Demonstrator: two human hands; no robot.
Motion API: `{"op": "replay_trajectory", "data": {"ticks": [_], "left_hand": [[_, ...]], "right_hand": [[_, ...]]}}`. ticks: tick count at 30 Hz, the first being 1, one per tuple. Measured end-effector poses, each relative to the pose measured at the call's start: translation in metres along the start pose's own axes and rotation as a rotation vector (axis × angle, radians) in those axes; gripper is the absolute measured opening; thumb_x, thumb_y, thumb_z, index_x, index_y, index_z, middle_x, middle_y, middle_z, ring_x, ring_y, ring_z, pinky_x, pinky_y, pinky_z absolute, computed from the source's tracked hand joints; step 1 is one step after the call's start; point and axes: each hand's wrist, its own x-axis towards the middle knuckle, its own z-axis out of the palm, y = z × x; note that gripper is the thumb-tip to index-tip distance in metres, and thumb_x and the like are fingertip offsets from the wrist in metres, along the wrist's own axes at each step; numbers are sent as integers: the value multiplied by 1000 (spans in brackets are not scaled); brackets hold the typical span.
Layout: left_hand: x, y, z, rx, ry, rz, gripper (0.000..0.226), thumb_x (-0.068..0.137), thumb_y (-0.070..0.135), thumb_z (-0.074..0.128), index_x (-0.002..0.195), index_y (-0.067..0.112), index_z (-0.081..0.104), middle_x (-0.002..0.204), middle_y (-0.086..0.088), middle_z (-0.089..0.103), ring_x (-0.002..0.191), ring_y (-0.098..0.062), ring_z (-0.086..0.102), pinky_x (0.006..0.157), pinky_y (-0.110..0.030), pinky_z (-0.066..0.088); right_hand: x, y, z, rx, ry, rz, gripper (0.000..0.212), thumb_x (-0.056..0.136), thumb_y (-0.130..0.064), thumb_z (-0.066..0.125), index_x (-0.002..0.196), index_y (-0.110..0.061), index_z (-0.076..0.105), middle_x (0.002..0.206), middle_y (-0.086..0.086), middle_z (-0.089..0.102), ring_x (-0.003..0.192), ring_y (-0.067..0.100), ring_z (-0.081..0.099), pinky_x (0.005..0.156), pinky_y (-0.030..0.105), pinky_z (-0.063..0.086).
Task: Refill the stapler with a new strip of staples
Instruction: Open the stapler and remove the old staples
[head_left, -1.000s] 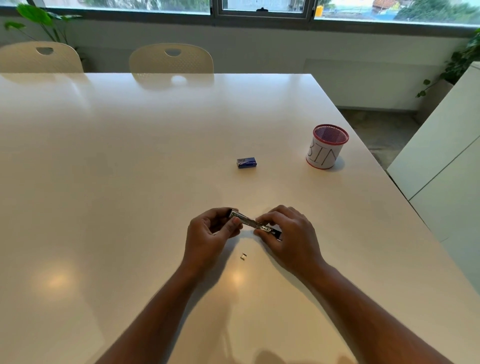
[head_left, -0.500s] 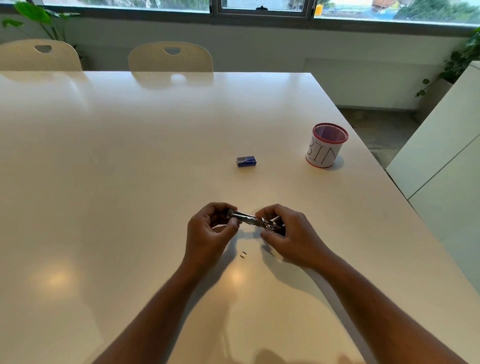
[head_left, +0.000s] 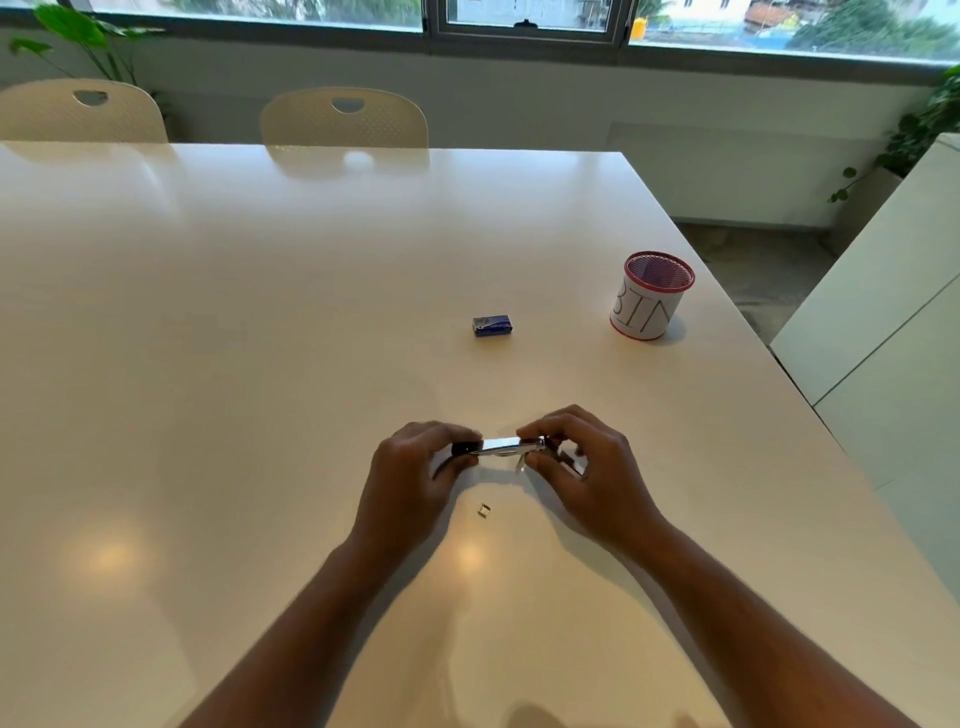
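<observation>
You hold one stapler (head_left: 506, 448) between your two hands, just below the middle of the frame and above the white table (head_left: 208, 364). Your left hand (head_left: 410, 480) curls round its dark left end, fingers over the top and thumb beneath; your right hand (head_left: 587, 470) pinches the other end, fingertips on the shiny metal and the rest of the hand folded round the darker parts, which are too blurred to sort out. The stapler lies roughly level, left to right. One small piece of staples (head_left: 484, 511) lies on the table just below it, between your wrists and touching neither. One small blue box (head_left: 492, 327) sits alone higher up, near the centre. One mesh cup (head_left: 650, 296) with a red rim and a paper label stands at the right. Two pale chairs (head_left: 344, 118) stand at the far edge, upper left.
</observation>
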Motion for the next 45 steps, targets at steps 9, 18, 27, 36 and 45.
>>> {"op": "replay_trajectory", "data": {"ticks": [9,18,27,36,45], "left_hand": [[4,-8,-7,110,-109,87,23,82,11,85,103,17,79,97,5,76,91,-12,63,75,-30,55],[9,-2,-3,-66,54,-59,25,84,15,84,103,29,77,93,18,72,88,-11,64,75,-37,54],[7,-7,1,-132,32,-121,27,86,15,82,102,35,74,91,16,74,87,-10,63,78,-45,55],[0,-16,-1,74,-72,-81,22,77,14,87,89,30,77,91,22,72,94,-4,60,74,-37,55],[7,-13,-12,243,-137,112,18,84,24,83,101,29,79,98,18,70,95,-7,56,65,-30,54]], "right_hand": [[3,0,-3,-224,-36,-117,19,92,-19,74,108,-29,71,98,-15,71,85,5,62,76,41,53],[21,-22,-4,209,27,218,29,94,-13,73,112,-34,64,97,-14,74,92,1,68,75,7,47],[21,-13,-2,216,-277,348,20,108,-19,49,125,-27,42,81,1,59,71,12,52,67,24,47],[3,1,-8,-423,-173,-207,23,95,-27,72,117,-20,68,99,-5,72,82,9,59,63,33,56],[5,3,-9,-456,-96,-213,30,95,-26,72,125,-30,70,99,-8,74,86,11,63,66,34,56]]}}
